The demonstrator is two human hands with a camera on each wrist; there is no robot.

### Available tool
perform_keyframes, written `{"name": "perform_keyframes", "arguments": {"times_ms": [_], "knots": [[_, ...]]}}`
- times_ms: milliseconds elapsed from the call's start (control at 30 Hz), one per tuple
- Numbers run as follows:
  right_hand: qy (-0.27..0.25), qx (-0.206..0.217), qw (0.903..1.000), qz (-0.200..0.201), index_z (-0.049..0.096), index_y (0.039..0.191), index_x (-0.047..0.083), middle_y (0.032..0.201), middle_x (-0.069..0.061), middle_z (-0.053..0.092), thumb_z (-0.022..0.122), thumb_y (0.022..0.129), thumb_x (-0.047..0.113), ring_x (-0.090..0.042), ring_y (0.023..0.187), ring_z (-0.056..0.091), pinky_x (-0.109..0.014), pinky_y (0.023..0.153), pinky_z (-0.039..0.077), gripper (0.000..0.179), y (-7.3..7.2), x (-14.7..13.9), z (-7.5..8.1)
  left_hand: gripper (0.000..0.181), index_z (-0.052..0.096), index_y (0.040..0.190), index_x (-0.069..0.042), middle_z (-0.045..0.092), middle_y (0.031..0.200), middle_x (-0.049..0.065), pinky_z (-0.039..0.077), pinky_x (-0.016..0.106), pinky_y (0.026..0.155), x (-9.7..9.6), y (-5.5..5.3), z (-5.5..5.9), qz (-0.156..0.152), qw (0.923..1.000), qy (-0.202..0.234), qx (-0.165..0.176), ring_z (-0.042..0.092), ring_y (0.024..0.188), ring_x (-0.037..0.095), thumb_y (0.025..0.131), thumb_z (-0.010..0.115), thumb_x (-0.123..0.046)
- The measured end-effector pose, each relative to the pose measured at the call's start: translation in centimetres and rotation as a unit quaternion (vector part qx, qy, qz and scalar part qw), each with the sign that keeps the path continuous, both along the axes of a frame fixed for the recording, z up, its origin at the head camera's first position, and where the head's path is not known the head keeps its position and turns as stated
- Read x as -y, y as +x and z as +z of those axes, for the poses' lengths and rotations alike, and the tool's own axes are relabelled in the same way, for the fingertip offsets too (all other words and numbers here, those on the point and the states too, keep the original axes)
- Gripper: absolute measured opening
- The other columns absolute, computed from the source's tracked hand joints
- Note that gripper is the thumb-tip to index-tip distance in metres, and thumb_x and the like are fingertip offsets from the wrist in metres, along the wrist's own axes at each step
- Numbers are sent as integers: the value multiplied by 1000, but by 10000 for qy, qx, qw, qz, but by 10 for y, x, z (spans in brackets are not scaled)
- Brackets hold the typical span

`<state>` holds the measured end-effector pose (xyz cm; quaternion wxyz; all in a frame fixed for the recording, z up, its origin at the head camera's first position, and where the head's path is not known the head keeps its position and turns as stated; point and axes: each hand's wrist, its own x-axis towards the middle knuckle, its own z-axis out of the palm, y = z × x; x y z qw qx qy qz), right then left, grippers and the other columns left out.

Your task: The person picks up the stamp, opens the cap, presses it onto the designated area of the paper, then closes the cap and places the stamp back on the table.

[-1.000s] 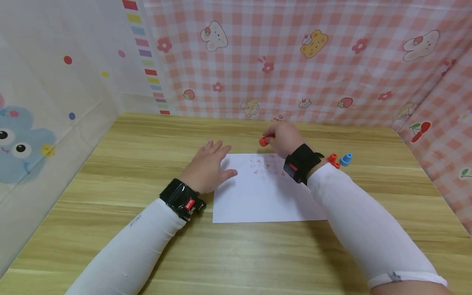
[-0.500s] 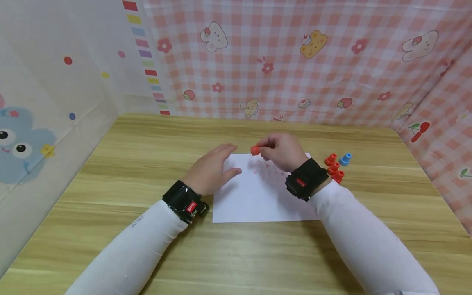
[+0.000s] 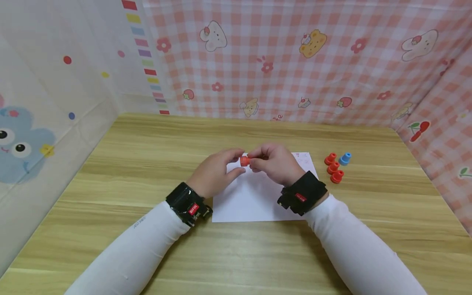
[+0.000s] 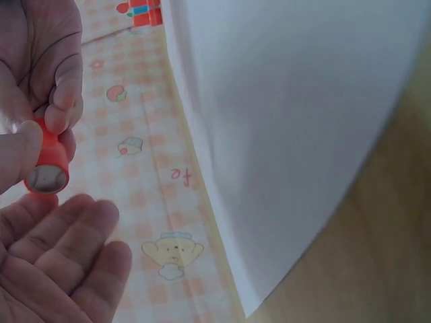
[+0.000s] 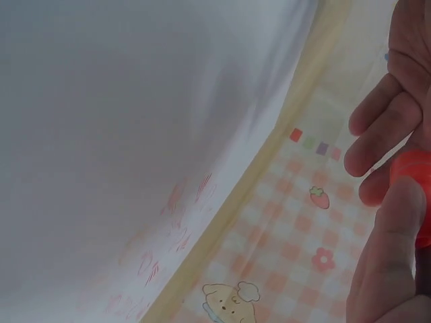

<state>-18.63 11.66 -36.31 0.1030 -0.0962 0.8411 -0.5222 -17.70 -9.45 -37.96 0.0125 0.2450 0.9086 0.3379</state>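
In the head view my right hand (image 3: 278,164) pinches a small red toy stamp (image 3: 245,161) between thumb and fingers, above the white paper (image 3: 254,200). My left hand (image 3: 214,174) is at the stamp's other end, thumb below and forefinger above. Whether they touch it I cannot tell. The left wrist view shows the stamp (image 4: 48,158) with its round greyish end towards the camera, the left hand's other fingers spread. In the right wrist view the stamp (image 5: 414,168) is partly cut off at the edge, and red prints (image 5: 178,222) mark the paper.
Three red stamps (image 3: 333,168) and a blue stamp (image 3: 345,159) stand on the wooden table (image 3: 380,184) right of the paper. A pink checked cloth (image 3: 280,82) rises behind the table, and a pale printed cloth (image 3: 88,94) at the left.
My right hand has brought the red stamp from beyond the paper's far edge leftward and nearer. My left hand has shifted slightly right, and its thumb and forefinger have drawn closer around the stamp.
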Motion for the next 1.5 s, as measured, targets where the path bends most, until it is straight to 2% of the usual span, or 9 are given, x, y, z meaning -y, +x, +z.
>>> {"name": "perform_keyframes", "arguments": {"times_ms": [233, 333, 567, 633, 767, 900, 1167, 1367, 1500], "knots": [[-263, 41, 9996, -1, 77, 110, 2, 93, -8, 77, 71, 98, 6, -16, 83, 71, -44, 86, 59, 14, 6, 3, -6, 27, 68, 129, -15, 76, 127, 3, 57, 45, 105, -3, 2, -1, 77, 9996, 258, 113, 71, 122, 20, 103, 70, -23], [-342, 69, 9994, 2, 76, 110, 2, 92, -9, 77, 71, 97, 5, -17, 83, 70, -42, 85, 58, 14, 7, 4, -7, 25, 68, 126, -14, 76, 124, 3, 58, 45, 102, -3, 2, -2, 73, 9995, 287, 96, 73, 119, 20, 102, 71, -22], [-653, 104, 9977, 145, 72, 112, -3, 97, -15, 75, 71, 95, 0, -14, 82, 70, -28, 80, 60, 17, 9, 5, -12, 25, 69, 125, -13, 75, 124, 3, 59, 44, 101, -5, 2, -4, 77, 9995, 296, 65, 74, 116, 21, 102, 71, -23], [-682, 127, 9975, 163, 71, 113, -3, 97, -16, 75, 71, 95, -1, -14, 82, 70, -28, 80, 61, 18, 9, 5, -13, 24, 70, 124, -13, 75, 124, 3, 59, 44, 101, -5, 2, -5, 81, 9995, 296, 53, 73, 116, 21, 103, 71, -23], [-543, 156, 9983, 129, 72, 114, -1, 96, -15, 76, 72, 97, 4, -13, 81, 70, -28, 80, 61, 17, 9, 4, -15, 23, 70, 123, -13, 76, 124, 4, 59, 43, 101, -5, 2, -6, 41, 9994, 348, 6, 73, 116, 20, 102, 71, -22], [-386, 207, 9990, 57, 74, 114, 1, 93, -9, 77, 73, 99, 7, -13, 81, 72, -29, 81, 61, 16, 9, 4, -15, 22, 71, 122, -13, 76, 122, 4, 59, 42, 102, -4, 1, -7, 5, 9993, 382, -41, 74, 116, 21, 101, 72, -20], [-218, 279, 9994, 10, 75, 112, 4, 96, -9, 78, 71, 99, 5, -16, 84, 73, -41, 88, 62, 13, 10, 3, -13, 18, 72, 116, -13, 78, 116, 3, 61, 39, 97, -3, 1, -7, -135, 9975, 692, -70, 75, 109, 18, 99, 75, -17], [-309, 216, 9993, 85, 74, 111, 3, 101, -12, 78, 70, 99, 3, -15, 84, 73, -30, 81, 61, 13, 11, 2, -12, 16, 73, 114, -12, 78, 113, 2, 62, 39, 94, -2, 2, -6, -180, 9957, 914, -26, 75, 105, 17, 98, 75, -16], [-344, 244, 9991, 108, 75, 111, 2, 104, -13, 78, 70, 99, 1, -16, 84, 73, -29, 81, 61, 13, 11, 2, -12, 15, 73, 112, -13, 78, 111, 2, 62, 38, 94, -2, 3, -6, -176, 9952, 967, 14, 75, 104, 16, 98, 75, -16]]}}
